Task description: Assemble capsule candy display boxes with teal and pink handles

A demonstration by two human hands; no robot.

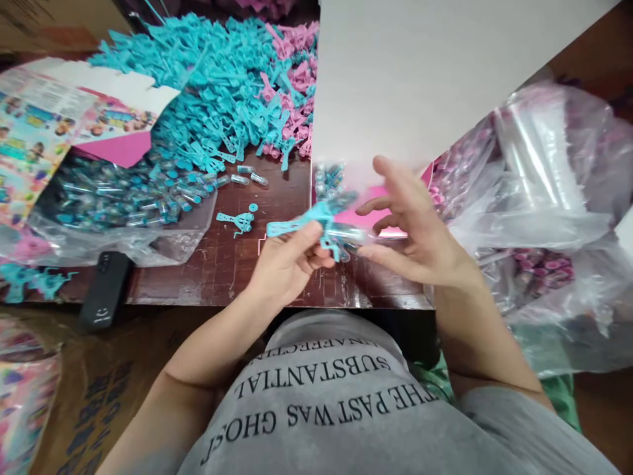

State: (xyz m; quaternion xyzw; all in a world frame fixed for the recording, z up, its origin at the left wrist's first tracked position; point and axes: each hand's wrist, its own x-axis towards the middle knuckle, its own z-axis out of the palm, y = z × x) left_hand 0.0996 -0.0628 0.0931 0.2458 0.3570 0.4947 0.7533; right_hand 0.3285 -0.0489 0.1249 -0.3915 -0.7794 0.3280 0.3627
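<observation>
My left hand [294, 257] is closed around a light-blue plastic toy piece [287, 228] with a long slotted handle. Clear tubes with small contents sit by its far end, blurred by motion, so I cannot tell how they are joined. To the right, my right hand [410, 231] is raised with its fingers spread, its thumb close to a clear tube [349, 234]. No object shows between those fingers. Left of my hands, another light-blue toy piece [238, 221] lies on the dark wooden table [237, 254], with a small blue wheel [253, 207] beside it.
A heap of blue pieces [208, 79] and pink pieces [297, 86] covers the back. A bag of small filled tubes [128, 191] lies left, near a black phone [105, 290]. A white box [395, 72] stands ahead; plastic bags of pink parts [544, 264] are right.
</observation>
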